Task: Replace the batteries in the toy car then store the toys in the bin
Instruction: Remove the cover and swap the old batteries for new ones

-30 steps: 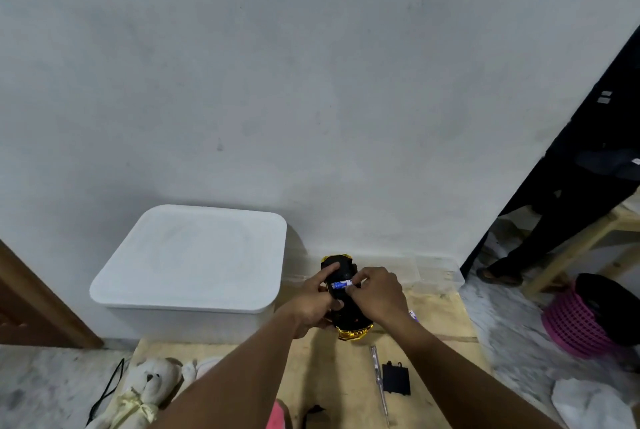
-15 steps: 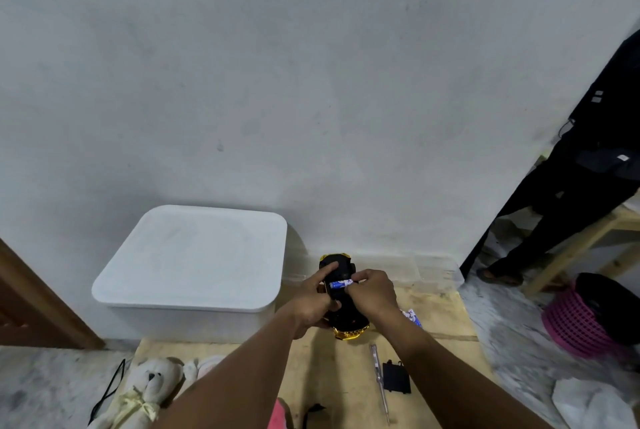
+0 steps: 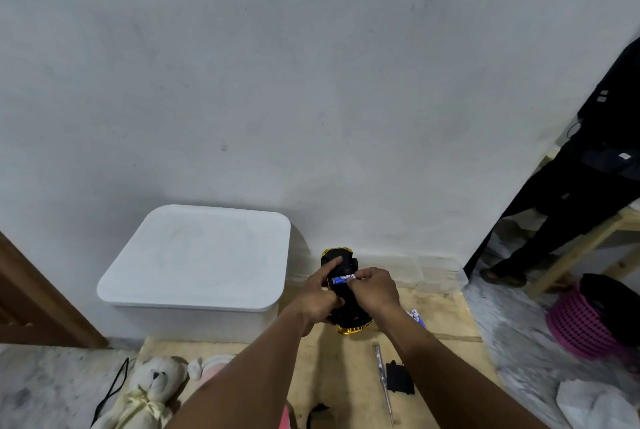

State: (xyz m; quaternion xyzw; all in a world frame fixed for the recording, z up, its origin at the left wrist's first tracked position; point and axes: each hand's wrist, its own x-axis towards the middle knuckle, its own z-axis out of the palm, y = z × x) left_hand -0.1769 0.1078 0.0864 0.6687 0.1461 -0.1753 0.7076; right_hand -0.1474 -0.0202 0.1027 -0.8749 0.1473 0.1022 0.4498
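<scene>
1. L hand grips toy car, underside up, above wooden board.
2. R hand pinches battery against car.
3. Lidded bin just left, by wall.
4. Screwdriver, black cover near board's right edge; teddy at left edge.

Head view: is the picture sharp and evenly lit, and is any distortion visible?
Head view: soft, even light; the bin casts a faint shadow on the wall. Wide-angle bending shows at the edges. The battery label is too blurred to read; the toy car is dark, with little detail.
</scene>
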